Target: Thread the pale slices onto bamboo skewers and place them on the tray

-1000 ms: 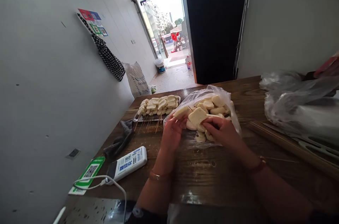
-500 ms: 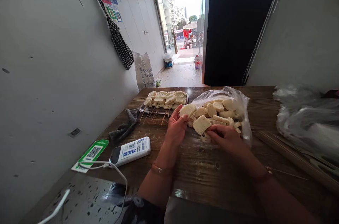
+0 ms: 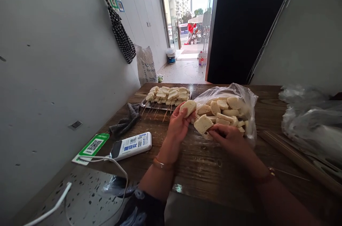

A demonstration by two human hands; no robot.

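My left hand is closed around a pale slice of bread, thumb on its face, held tilted above the table. Between the thumb and fingers of my right hand is the edge of a squarer bread slice. Just behind both hands, an open clear plastic bag holds many more slices. To the left of the bag, a metal tray bears rows of slices on thin wooden skewers, their sticks pointing toward me.
A dark cloth, a white power bank with a cable and a green QR card lie at the left. Clear plastic bags and a long brown strip occupy the right. A wall borders the table's left side.
My left hand has turned its slice, which now shows narrower and more tilted. The right hand keeps its slice in nearly the same place. The camera view has shifted slightly.
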